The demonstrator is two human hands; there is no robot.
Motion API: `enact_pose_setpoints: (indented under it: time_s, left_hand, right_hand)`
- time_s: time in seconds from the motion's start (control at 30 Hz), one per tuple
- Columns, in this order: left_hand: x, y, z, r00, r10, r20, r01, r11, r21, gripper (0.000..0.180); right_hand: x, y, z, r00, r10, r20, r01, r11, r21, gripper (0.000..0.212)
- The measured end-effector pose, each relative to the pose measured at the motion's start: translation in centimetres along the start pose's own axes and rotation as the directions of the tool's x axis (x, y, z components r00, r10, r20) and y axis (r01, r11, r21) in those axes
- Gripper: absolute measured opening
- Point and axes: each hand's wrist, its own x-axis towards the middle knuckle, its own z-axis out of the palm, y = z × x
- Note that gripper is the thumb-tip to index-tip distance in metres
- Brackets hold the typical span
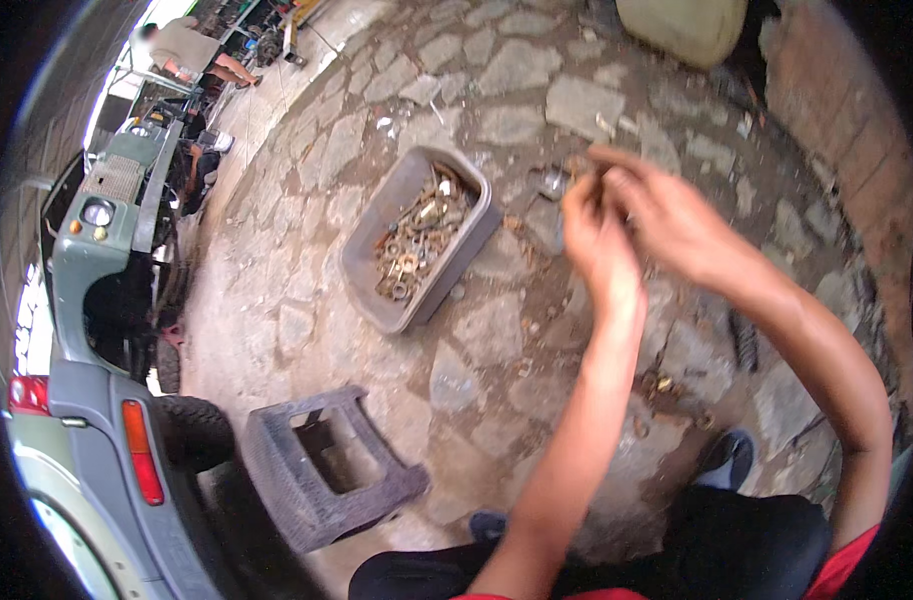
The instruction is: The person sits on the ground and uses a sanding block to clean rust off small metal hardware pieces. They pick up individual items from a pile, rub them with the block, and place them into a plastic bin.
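Observation:
My left hand [607, 245] and my right hand [672, 215] meet above the stone paving, to the right of a grey plastic bin [455, 262]. The fingers of both are closed together. Whatever lies between them is hidden or too small to name. Just past the fingertips, a small shiny thing [552, 183] shows against the ground; I cannot tell whether I touch it. Inside the bin lies a heap of rusty bolts, nuts and washers [417, 235].
A grey plastic stool [287, 475] lies on its side near my feet. Loose metal bits [665, 384] and a dark coil spring [744, 342] are on the ground at right. Vehicles [117, 215] line the left side. A person [189, 52] is far left; a pale container [682, 30] stands ahead.

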Motion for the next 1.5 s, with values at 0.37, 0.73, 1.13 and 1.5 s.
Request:
enact_pose_setpoints:
  time_s: [0.37, 0.73, 1.13, 1.5]
  left_hand:
    - [-4.1, 5.2, -7.2, 0.887, -0.012, -0.461, -0.151, 0.937, -0.316, 0.031]
    - [-6.6, 4.5, -8.1, 0.829, 0.041, -0.557, -0.103, 0.991, -0.081, 0.009]
    - [-6.0, 2.5, -8.2, 0.848, -0.013, -0.53, -0.054, 0.992, -0.11, 0.013]
    - [-6.3, -2.5, -10.6, 0.817, -0.183, -0.548, 0.088, 0.977, -0.195, 0.013]
  right_hand:
    - [2.7, -5.1, 9.0, 0.849, -0.341, 0.403, 0.502, 0.76, -0.413, 0.05]
    - [0.8, -5.9, 10.1, 0.91, 0.031, 0.414, 0.117, 0.938, -0.326, 0.045]
    - [0.8, -3.4, 10.2, 0.928, 0.058, 0.368, 0.086, 0.927, -0.364, 0.046]
    - [-0.7, 4.1, 10.7, 0.904, -0.042, 0.426, 0.231, 0.885, -0.404, 0.046]
